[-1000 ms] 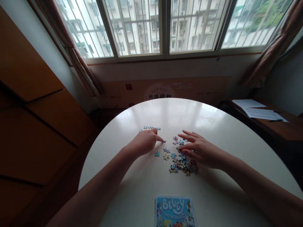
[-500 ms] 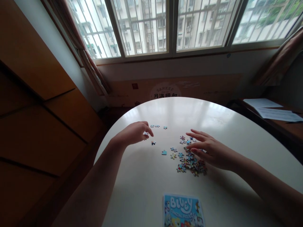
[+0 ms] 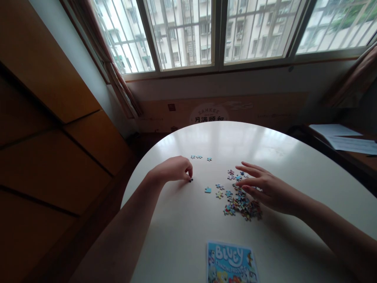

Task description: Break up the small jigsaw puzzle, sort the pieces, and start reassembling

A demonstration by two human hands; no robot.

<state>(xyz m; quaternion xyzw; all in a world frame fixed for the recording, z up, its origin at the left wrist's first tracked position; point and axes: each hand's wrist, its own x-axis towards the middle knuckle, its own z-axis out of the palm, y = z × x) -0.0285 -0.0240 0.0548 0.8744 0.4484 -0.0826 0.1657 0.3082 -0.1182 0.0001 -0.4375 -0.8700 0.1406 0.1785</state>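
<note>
My left hand [image 3: 176, 169] is bent down to the white table with thumb and fingers closed on a small dark puzzle piece [image 3: 191, 180]. Over the upper right part of the heap of puzzle pieces [image 3: 243, 204] hovers my right hand [image 3: 260, 182], fingers spread and holding nothing. Part of the heap is hidden under it. Between the hands lie a light blue edge piece [image 3: 207, 190] and a yellowish piece [image 3: 219, 194]. Farther back, several pale blue pieces sit in a loose row, among them a single piece [image 3: 209, 159].
The round white table [image 3: 171, 243] carries everything. A blue picture card reading "Bluey" [image 3: 231, 263] lies at its near side. Sheets of paper [image 3: 350, 143] rest on a brown surface to the right. A wooden cabinet [image 3: 44, 157] stands at left, windows behind.
My left hand has moved slightly right and down, and its fingers have closed on the dark piece. My right hand stays over the heap. The whole view has shifted slightly.
</note>
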